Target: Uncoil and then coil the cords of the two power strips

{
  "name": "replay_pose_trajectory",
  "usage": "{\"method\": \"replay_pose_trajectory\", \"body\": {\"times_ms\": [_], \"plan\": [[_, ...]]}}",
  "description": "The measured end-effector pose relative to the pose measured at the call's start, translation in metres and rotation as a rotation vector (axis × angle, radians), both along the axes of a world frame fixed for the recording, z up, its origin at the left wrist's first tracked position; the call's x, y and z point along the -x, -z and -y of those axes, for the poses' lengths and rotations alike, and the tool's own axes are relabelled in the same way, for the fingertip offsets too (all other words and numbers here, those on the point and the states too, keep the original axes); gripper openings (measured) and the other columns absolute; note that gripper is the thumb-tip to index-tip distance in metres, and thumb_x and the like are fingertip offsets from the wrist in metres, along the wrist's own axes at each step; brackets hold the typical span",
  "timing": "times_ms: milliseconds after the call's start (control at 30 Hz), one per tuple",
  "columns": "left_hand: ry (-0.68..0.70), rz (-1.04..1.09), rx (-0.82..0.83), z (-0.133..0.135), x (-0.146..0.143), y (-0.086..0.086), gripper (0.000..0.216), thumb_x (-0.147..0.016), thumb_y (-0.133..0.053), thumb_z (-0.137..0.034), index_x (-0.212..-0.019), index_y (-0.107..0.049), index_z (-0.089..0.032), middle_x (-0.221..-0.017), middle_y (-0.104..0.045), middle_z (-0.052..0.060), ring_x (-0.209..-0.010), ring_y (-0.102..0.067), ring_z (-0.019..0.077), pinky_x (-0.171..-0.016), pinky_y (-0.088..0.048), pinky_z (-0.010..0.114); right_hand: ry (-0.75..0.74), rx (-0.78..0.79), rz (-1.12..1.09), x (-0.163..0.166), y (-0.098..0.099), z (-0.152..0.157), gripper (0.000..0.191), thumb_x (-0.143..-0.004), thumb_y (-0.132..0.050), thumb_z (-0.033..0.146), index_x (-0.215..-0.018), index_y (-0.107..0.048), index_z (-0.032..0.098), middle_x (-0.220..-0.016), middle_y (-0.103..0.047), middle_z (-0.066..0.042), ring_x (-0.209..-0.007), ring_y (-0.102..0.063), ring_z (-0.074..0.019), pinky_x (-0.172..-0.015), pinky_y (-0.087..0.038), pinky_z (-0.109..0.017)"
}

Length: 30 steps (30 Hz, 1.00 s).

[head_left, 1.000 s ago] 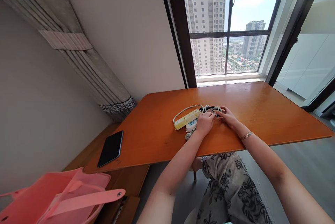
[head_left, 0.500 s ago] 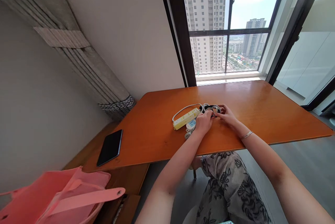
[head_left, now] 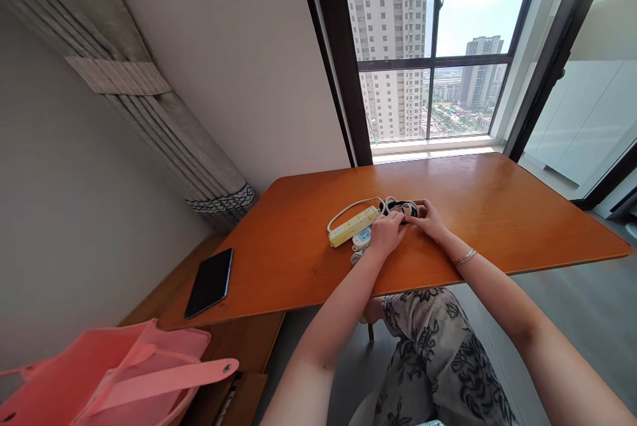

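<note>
A yellow power strip [head_left: 353, 225] lies on the orange wooden table [head_left: 497, 213], with a white cable looping from its far end. Beside it sits a small white and blue adapter [head_left: 362, 237]. A bundle of black and white cables [head_left: 398, 206] lies just right of the strip. My left hand [head_left: 386, 233] is curled over the near side of this bundle, its fingers closed on the cables. My right hand [head_left: 430, 220], with a bracelet on the wrist, pinches the same bundle from the right.
A black phone [head_left: 210, 282] lies face up at the table's near left corner. A pink bag [head_left: 119, 379] sits at the lower left above a low wooden shelf. A large window stands behind the table. My patterned trousers show under the table's near edge.
Both hands have stayed on the cable bundle, with the fingers shifting slightly closer together. The view has tipped a little.
</note>
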<state>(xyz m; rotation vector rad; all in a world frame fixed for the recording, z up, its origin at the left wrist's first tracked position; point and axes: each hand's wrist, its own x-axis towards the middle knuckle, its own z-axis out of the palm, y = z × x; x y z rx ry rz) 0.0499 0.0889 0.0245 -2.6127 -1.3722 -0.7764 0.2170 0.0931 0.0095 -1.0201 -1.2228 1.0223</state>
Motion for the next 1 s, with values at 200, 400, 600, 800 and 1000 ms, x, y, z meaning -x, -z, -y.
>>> {"method": "replay_pose_trajectory", "body": {"times_ms": [200,400,600,800,1000], "plan": [[-0.006,0.035,0.035,-0.002,0.0,0.001,0.019,-0.095,-0.059,-0.039,-0.095,-0.069,-0.023,-0.101,-0.073,0.006,-0.085,-0.066,0.0219,-0.079,-0.047,0.034,-0.122,0.181,-0.183,-0.009,-0.007,0.005,0.049,-0.066,-0.082,0.057,-0.099,-0.066,0.024,-0.087,-0.072,0.001,-0.072,-0.061,-0.0128,-0.057,-0.044,-0.023],[-0.004,0.008,0.05,-0.002,0.0,0.001,0.021,-0.096,-0.057,-0.038,-0.095,-0.07,-0.022,-0.102,-0.073,0.007,-0.087,-0.067,0.0229,-0.078,-0.046,0.034,-0.222,0.254,-0.222,-0.014,-0.005,-0.002,0.046,-0.058,-0.09,0.048,-0.09,-0.075,0.019,-0.09,-0.074,-0.004,-0.072,-0.06,-0.0131,-0.053,-0.041,-0.022],[-0.009,-0.022,0.108,0.002,-0.001,0.001,0.025,-0.098,-0.051,-0.039,-0.098,-0.071,-0.024,-0.104,-0.072,0.006,-0.087,-0.067,0.0221,-0.073,-0.045,0.032,-0.16,0.232,-0.188,-0.011,-0.002,-0.005,0.051,-0.048,-0.093,0.051,-0.08,-0.072,0.017,-0.079,-0.07,-0.001,-0.066,-0.055,-0.0105,-0.054,-0.041,-0.022],[-0.013,-0.049,0.12,0.006,-0.002,-0.002,0.028,-0.099,-0.047,-0.038,-0.102,-0.07,-0.023,-0.104,-0.072,0.007,-0.088,-0.068,0.0231,-0.071,-0.045,0.032,-0.085,0.15,-0.075,-0.006,-0.004,-0.002,0.054,-0.051,-0.089,0.057,-0.08,-0.064,0.019,-0.074,-0.064,0.002,-0.065,-0.054,-0.0115,-0.058,-0.044,-0.024],[-0.035,-0.085,0.123,0.006,-0.006,-0.002,0.03,-0.1,-0.045,-0.036,-0.105,-0.07,-0.021,-0.106,-0.072,0.01,-0.087,-0.069,0.0237,-0.072,-0.045,0.033,0.038,-0.006,0.104,0.0,0.004,-0.009,0.054,-0.057,-0.079,0.067,-0.073,-0.055,0.021,-0.065,-0.055,0.004,-0.06,-0.046,-0.0115,-0.055,-0.039,-0.026]]}}
